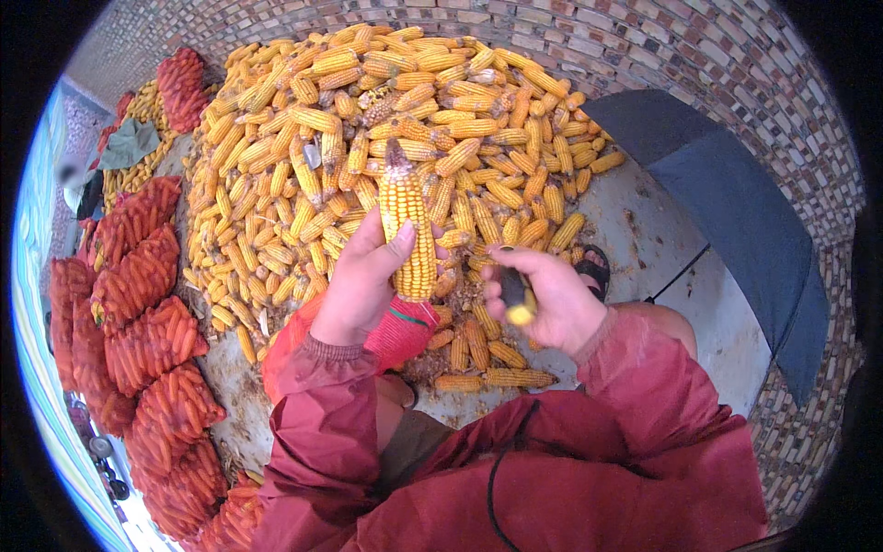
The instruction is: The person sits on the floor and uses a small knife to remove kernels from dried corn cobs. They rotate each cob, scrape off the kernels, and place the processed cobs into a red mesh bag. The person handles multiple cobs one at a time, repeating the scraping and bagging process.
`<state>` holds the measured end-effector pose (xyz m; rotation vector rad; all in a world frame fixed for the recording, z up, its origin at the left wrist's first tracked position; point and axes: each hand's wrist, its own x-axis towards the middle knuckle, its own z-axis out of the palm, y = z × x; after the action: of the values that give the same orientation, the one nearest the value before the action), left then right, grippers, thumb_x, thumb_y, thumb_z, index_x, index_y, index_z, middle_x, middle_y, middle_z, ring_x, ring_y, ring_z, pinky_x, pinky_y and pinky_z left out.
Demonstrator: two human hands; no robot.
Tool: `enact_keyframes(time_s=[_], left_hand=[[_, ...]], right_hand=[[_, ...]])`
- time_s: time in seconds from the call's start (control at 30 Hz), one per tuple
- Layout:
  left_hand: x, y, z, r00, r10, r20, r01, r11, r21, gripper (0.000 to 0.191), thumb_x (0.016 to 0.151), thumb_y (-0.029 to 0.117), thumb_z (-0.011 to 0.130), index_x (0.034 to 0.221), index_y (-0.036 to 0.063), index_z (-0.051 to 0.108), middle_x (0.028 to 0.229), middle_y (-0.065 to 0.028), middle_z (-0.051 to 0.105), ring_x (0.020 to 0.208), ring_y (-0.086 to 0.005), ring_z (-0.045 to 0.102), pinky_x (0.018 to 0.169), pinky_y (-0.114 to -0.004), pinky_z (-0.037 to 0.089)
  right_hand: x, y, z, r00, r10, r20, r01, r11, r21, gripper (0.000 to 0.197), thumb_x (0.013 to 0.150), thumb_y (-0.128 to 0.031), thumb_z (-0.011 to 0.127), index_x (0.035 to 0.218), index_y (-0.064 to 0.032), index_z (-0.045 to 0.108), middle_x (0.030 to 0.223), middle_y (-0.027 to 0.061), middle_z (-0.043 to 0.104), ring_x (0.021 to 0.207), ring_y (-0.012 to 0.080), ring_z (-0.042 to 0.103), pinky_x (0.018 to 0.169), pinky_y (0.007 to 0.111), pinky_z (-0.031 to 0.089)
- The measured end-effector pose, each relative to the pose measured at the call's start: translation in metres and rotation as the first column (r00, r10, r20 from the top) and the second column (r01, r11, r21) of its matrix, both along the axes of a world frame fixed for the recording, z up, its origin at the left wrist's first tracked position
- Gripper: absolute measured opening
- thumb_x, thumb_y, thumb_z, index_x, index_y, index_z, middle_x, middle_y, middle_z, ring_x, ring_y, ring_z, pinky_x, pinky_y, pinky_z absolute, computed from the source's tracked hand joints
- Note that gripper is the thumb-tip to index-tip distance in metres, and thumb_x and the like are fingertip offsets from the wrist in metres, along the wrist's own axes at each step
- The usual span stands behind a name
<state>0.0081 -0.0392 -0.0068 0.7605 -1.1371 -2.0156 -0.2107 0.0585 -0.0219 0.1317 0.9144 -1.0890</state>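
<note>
My left hand (369,269) is closed around a yellow ear of corn (405,221), held upright with its dark, pinkish tip pointing away from me. To the right, my right hand (545,290) grips a small black and yellow hand tool (516,297); motion blurs it, and its exact kind cannot be made out. The tool is apart from the ear. Below my left hand, a red mesh bag (403,334) lies between my legs, partly hidden by my forearm. Beyond both hands rises a large heap of husked corn ears (296,159).
Full red mesh bags of corn (155,345) are stacked along the left. A dark open umbrella (731,200) rests on the right against the brick wall (655,48). Loose ears (476,345) lie on the concrete floor near my feet. Farther left is a blurred person (83,190).
</note>
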Motion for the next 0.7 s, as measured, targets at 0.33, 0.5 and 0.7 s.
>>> enact_keyframes(time_s=[0.33, 0.5, 0.7], left_hand=[[0.005, -0.005, -0.003, 0.974, 0.145, 0.176, -0.126, 0.985, -0.119, 0.026, 0.097, 0.011, 0.069, 0.119, 0.0012, 0.06, 0.096, -0.0111, 0.071, 0.081, -0.0219, 0.071, 0.074, -0.035, 0.058], [0.009, -0.013, -0.005, 0.971, 0.136, 0.198, -0.095, 0.974, -0.205, 0.032, 0.084, 0.008, 0.069, 0.113, -0.0001, 0.062, 0.09, -0.011, 0.069, 0.077, -0.0232, 0.07, 0.07, -0.035, 0.058], [0.01, -0.015, 0.001, 0.998, 0.055, -0.038, -0.055, 0.998, -0.007, 0.029, 0.08, 0.015, 0.071, 0.103, -0.0009, 0.062, 0.081, -0.0136, 0.067, 0.067, -0.0266, 0.068, 0.063, -0.038, 0.057]], right_hand=[[0.002, 0.014, 0.052, 0.73, 0.166, -0.663, -0.466, 0.831, -0.305, 0.045, 0.112, -0.019, 0.059, 0.154, -0.0047, 0.05, 0.088, 0.013, 0.069, 0.06, 0.0248, 0.066, 0.056, 0.034, 0.053], [0.004, 0.017, 0.046, 0.175, -0.288, -0.941, -0.716, 0.619, -0.323, 0.04, 0.104, -0.019, 0.069, 0.139, -0.0006, 0.064, 0.119, 0.0262, 0.074, 0.11, 0.0443, 0.072, 0.094, 0.046, 0.056], [0.004, 0.014, 0.053, 0.115, -0.243, -0.963, -0.739, 0.627, -0.247, 0.04, 0.104, -0.021, 0.069, 0.138, -0.0012, 0.065, 0.112, 0.0258, 0.075, 0.103, 0.0444, 0.073, 0.088, 0.047, 0.057]])
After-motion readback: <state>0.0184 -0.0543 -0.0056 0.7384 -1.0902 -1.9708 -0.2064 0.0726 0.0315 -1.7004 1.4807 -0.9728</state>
